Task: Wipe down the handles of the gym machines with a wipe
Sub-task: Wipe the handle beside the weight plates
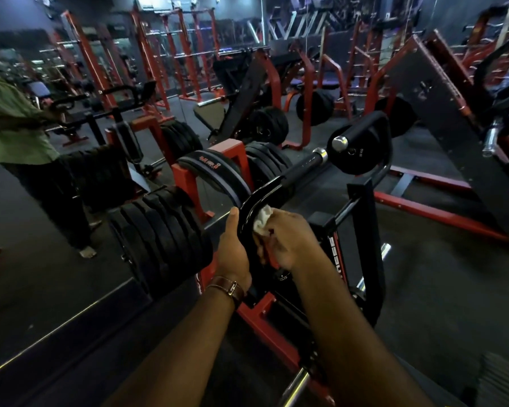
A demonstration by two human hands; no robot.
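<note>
We see the red-framed machine with stacked black plates just to its left. Its curved black handle runs up toward a chromed bar end. Our left hand grips the handle's bend, thumb up along it. Our right hand pinches a white wipe, pressing it against the handle beside the left thumb.
</note>
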